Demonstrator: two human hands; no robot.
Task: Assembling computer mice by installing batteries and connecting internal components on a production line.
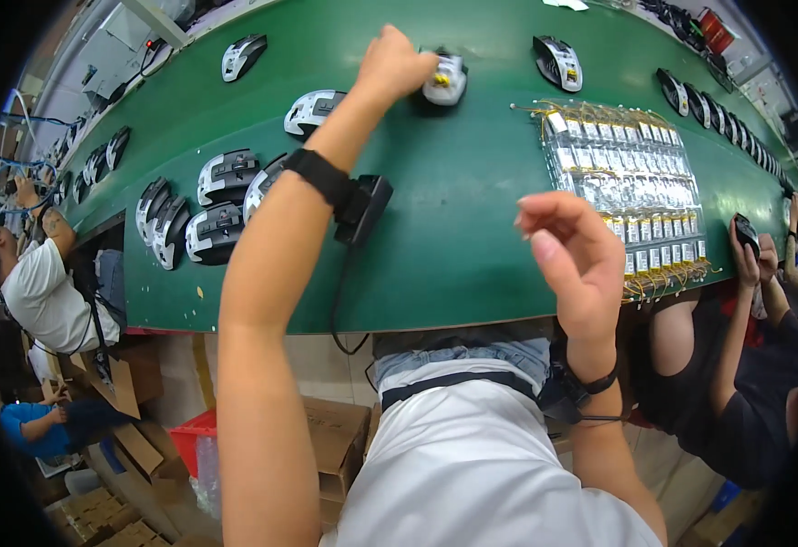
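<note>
My left hand [397, 67] reaches across the green table, its fingers closed at the left edge of a partly assembled computer mouse [444, 80]. That mouse is white with a small yellow part on top and looks slightly blurred; some of the fingers' contact is hidden. Above the near part of the table hovers my right hand [581, 260], thumb and fingers apart and curved, with nothing between them. To its right lies a clear tray [590, 185] with rows of small white battery packs, their thin wires trailing over the edges.
Several black and white mice [216, 228] cluster at the left. Another mouse [558, 64] stands beyond the tray, and a long row of mice [718, 118] runs along the far right. A black cable [337, 301] hangs from my left wrist. A co-worker's hands [752, 260] hold a mouse at the right.
</note>
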